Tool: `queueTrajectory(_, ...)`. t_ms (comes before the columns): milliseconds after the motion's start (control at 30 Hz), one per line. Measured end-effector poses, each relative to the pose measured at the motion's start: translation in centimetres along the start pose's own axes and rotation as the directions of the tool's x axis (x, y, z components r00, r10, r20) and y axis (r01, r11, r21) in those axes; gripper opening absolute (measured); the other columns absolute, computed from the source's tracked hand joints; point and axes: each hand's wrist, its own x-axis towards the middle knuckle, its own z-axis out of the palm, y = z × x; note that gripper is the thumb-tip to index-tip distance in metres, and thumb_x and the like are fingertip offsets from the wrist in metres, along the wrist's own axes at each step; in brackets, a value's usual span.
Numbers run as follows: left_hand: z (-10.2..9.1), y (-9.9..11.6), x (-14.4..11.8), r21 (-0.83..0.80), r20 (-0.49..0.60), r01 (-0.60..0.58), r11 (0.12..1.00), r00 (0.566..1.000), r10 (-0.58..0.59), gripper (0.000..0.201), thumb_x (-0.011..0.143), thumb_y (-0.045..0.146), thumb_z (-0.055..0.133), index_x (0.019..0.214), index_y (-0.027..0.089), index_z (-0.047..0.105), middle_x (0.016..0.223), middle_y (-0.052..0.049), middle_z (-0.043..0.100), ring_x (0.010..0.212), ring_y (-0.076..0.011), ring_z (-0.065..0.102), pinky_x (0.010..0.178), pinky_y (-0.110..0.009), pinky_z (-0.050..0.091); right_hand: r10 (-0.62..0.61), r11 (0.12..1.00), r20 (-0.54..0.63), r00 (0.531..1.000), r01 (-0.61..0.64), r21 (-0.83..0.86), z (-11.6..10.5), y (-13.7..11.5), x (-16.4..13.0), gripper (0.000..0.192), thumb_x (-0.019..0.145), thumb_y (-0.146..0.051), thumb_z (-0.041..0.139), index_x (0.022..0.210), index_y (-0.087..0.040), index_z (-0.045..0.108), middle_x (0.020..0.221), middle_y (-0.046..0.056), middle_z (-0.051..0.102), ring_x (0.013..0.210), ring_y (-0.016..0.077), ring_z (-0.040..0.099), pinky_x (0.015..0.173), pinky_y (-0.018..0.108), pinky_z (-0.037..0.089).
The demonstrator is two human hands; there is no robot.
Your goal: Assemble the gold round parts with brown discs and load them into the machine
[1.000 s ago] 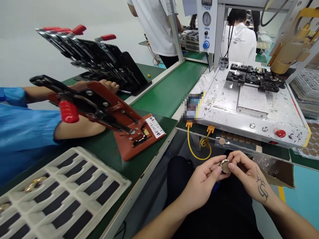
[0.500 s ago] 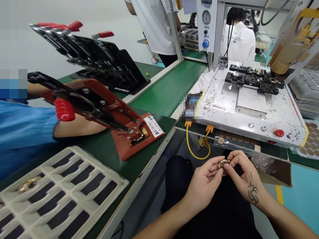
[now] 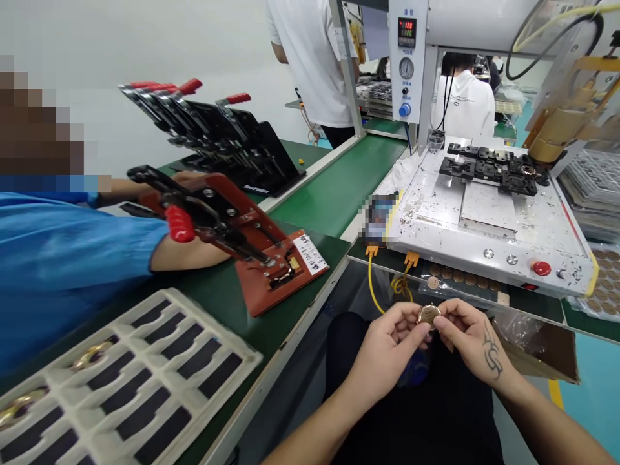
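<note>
Both hands meet over the lap, low in the view at about five o'clock: the left hand [image 3: 387, 349] and the right hand [image 3: 472, 342] each pinch a small round gold watch case [image 3: 429, 314] by its rim, fingertips closed on it, nothing under it but dark trousers. That looks like the risk: a fingertip-only grip on a smooth metal round, held off the counter [image 3: 334, 181], so a slip would likely send it to the floor or scratch its face. At twelve o'clock from the hands a yellow cable [image 3: 372, 294] loops down from the white machine bed [image 3: 489, 226], near enough to snag a lifting wrist. At nine o'clock a co-worker's arm in a blue sleeve [image 3: 68, 258] works a red toggle-clamp fixture [image 3: 242, 239], well apart, beside a white compartment tray [image 3: 140, 368]
</note>
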Motion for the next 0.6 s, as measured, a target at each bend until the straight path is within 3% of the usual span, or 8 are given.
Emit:
queueTrajectory(100, 0.0, 0.2, -0.2, 0.052, -0.020, 0.005, 0.999, 1.000, -0.004, 0.026, 0.096, 0.041, 0.074, 0.104, 0.016, 0.072, 0.085, -0.004, 0.071, 0.075, -0.0172, 0.070, 0.068, -0.027, 0.058, 0.010, 0.999, 0.014, 1.000, -0.011, 0.038, 0.6, 0.3, 0.1, 0.036, 0.095, -0.057, 0.074, 0.098, -0.021, 0.070, 0.076, 0.001, 0.065, 0.060, 0.0137, 0.054, 0.055, 0.026, 0.046)
queueTrajectory(200, -0.2, 0.6, -0.3, 0.100, -0.037, -0.013, 0.995, 0.999, 0.016, 0.025, 0.096, 0.041, 0.074, 0.102, 0.017, 0.072, 0.081, -0.002, 0.070, 0.071, -0.0157, 0.067, 0.066, -0.026, 0.055, -0.136, 0.988, 0.047, 0.990, 0.139, -0.067, 0.4, 0.2, 0.3, 0.033, 0.098, -0.045, 0.073, 0.124, -0.025, 0.068, 0.092, 0.003, 0.070, 0.073, 0.0170, 0.064, 0.067, 0.030, 0.055)
queueTrajectory(300, -0.5, 0.9, -0.3, 0.153, -0.047, -0.044, 0.987, 0.998, 0.052, 0.020, 0.097, 0.038, 0.071, 0.099, 0.017, 0.071, 0.081, -0.002, 0.070, 0.070, -0.0151, 0.065, 0.068, -0.026, 0.054, -0.338, 0.883, 0.239, 0.910, 0.394, -0.254, -0.3, -0.4, 0.9, 0.042, 0.099, -0.033, 0.072, 0.140, -0.030, 0.065, 0.109, 0.007, 0.072, 0.086, 0.0210, 0.069, 0.078, 0.035, 0.060)
queueTrajectory(400, -0.7, 1.4, -0.8, 0.217, -0.088, -0.068, 0.974, 0.992, 0.089, 0.017, 0.098, 0.034, 0.068, 0.096, 0.017, 0.069, 0.082, -0.003, 0.071, 0.071, -0.0159, 0.065, 0.070, -0.027, 0.054, -0.427, 0.753, 0.405, 0.808, 0.566, -0.336, -0.9, -1.1, 1.8, 0.042, 0.101, -0.027, 0.068, 0.142, -0.031, 0.066, 0.123, 0.011, 0.073, 0.103, 0.0260, 0.072, 0.089, 0.039, 0.061)
queueTrajectory(500, -1.6, 3.4, -1.8, 0.354, -0.033, -0.124, 0.927, 0.989, 0.144, 0.016, 0.098, 0.033, 0.068, 0.105, 0.019, 0.071, 0.092, -0.005, 0.076, 0.080, -0.0184, 0.069, 0.076, -0.029, 0.055, -0.470, 0.670, 0.437, 0.767, 0.632, -0.389, -0.8, -1.4, 3.3, 0.041, 0.098, -0.024, 0.069, 0.139, -0.029, 0.066, 0.119, 0.011, 0.075, 0.101, 0.0272, 0.074, 0.088, 0.039, 0.062)
queueTrajectory(600, -4.2, 8.0, -2.5, 0.589, -0.012, -0.249, 0.769, 0.949, 0.316, 0.026, 0.098, 0.036, 0.070, 0.121, 0.023, 0.072, 0.108, -0.007, 0.078, 0.093, -0.0216, 0.071, 0.082, -0.031, 0.055, -0.521, 0.644, 0.411, 0.748, 0.661, -0.385, 0.4, -1.6, 5.3, 0.035, 0.092, -0.025, 0.074, 0.126, -0.029, 0.070, 0.095, 0.005, 0.074, 0.079, 0.0226, 0.071, 0.073, 0.035, 0.061)
